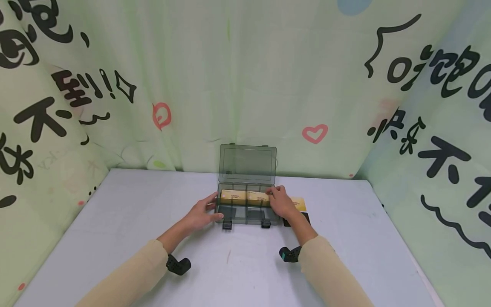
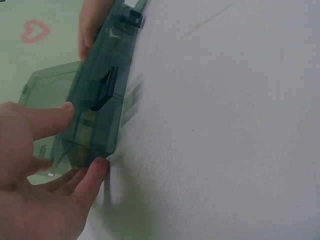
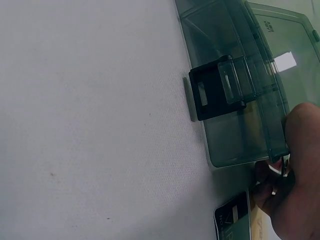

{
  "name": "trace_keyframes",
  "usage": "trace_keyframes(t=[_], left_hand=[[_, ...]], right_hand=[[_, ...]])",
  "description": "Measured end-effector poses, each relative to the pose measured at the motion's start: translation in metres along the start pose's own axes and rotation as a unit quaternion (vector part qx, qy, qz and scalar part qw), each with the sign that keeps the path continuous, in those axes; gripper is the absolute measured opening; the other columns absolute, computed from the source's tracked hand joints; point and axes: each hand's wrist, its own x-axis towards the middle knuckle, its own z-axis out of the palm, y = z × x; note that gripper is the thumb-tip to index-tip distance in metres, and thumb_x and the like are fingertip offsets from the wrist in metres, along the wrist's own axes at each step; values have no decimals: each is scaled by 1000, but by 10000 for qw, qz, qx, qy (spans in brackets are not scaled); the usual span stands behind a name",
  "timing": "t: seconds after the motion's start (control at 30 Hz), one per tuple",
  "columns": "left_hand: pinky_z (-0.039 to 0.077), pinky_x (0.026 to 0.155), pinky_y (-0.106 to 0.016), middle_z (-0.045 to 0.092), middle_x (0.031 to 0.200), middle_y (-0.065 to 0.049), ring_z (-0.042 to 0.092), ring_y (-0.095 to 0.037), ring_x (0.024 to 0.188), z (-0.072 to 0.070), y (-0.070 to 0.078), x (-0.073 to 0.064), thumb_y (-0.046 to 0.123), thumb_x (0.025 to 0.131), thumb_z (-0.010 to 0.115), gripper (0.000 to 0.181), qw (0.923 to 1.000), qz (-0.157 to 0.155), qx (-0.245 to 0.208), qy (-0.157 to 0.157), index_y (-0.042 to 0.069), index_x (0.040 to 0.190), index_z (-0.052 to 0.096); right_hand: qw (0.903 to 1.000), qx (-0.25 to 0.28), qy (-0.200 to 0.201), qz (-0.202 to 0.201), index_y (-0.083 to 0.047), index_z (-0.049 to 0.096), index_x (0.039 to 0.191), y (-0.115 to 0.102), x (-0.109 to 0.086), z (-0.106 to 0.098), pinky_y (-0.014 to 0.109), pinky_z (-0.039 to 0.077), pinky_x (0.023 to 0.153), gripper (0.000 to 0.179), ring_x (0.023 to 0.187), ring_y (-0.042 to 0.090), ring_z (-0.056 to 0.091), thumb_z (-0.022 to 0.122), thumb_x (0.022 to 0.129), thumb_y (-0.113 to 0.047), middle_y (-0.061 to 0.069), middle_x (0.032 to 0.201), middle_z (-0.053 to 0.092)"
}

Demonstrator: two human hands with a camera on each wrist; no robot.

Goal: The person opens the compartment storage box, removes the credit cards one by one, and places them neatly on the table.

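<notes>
A clear grey-green plastic storage box (image 1: 239,221) stands on the table with its lid (image 1: 247,163) raised at the back. Inside, two small yellow cartons (image 1: 233,195) lie side by side in the rear compartments. My left hand (image 1: 200,215) holds the box's left end, thumb by the front corner and fingers along the side. At the opposite end, my right hand (image 1: 281,202) grips the right rim near the right-hand carton, with curled fingers outside the wall in the right wrist view. Two dark latches (image 3: 215,90) stick out at the box's front.
Right of the box, partly behind my right hand, lie a yellow flat item (image 1: 298,203) and a black card-like item (image 3: 233,215). The white table (image 1: 230,273) ends at a printed curtain (image 1: 245,85) behind the box.
</notes>
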Motion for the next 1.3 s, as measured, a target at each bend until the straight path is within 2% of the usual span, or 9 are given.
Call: trace_keyframes(t=[0.27,0.5,0.63,0.8,1.1,1.3], left_hand=[[36,112,-53,35,155,-13,38,-35,141,0,-2,0,15,89,70,80,10000,17,58,0,19,155,25],[37,112,-53,35,155,-14,39,-36,140,0,-2,1,15,89,70,80,10000,24,65,13,19,155,25],[36,112,-53,35,155,-14,38,-36,140,0,-2,0,15,89,69,79,10000,12,81,32,19,154,25],[36,112,-54,36,155,-14,38,-36,140,0,-2,-1,15,89,69,79,10000,0,48,34,20,154,26],[36,112,-53,38,154,-13,39,-36,140,1,-2,1,15,88,70,79,10000,37,28,4,21,154,26],[37,112,-53,38,154,-13,38,-36,140,0,-2,1,15,89,70,79,10000,30,43,-5,21,154,26]], right_hand=[[9999,86,99,-47,-10,48,129,1,1,2,47,46,89,33,104,32,55,30,103,-18,20,138,34],[9986,264,365,-263,-9,44,124,1,2,3,45,45,83,26,92,30,52,32,102,-16,22,129,39],[9973,422,492,-347,-8,40,121,2,3,4,47,44,86,22,97,32,51,35,101,-15,22,126,41],[9969,533,512,-266,-6,37,118,4,3,5,46,42,91,23,105,32,49,42,99,-17,20,127,39],[9961,574,631,-243,-6,36,109,3,0,3,40,38,84,25,98,29,44,50,93,-19,16,117,39],[9982,206,513,-235,-4,40,99,2,0,2,38,36,77,20,91,27,45,46,93,-22,17,121,37]])
